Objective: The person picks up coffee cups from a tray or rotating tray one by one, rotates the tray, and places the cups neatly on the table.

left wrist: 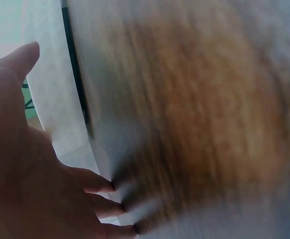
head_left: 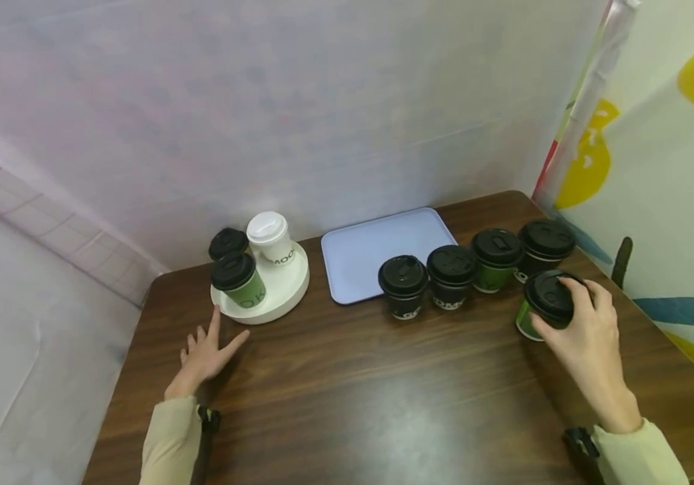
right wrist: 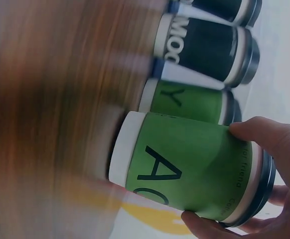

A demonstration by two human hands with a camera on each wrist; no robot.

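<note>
At the right of the head view, my right hand grips the lid end of a green coffee cup with a black lid. In the right wrist view, the thumb and fingers go round the upper part of this cup, and dark letters show on its side. My left hand has its fingers spread beside the round white tray and holds nothing. On that tray stand a green cup with a black lid, a white cup and a third black-lidded cup, partly hidden.
Left of the held cup stand black cups, a green cup and another black-lidded cup. A pale blue rectangular tray lies behind them on the brown wooden table. Pale sheeting rises behind the table.
</note>
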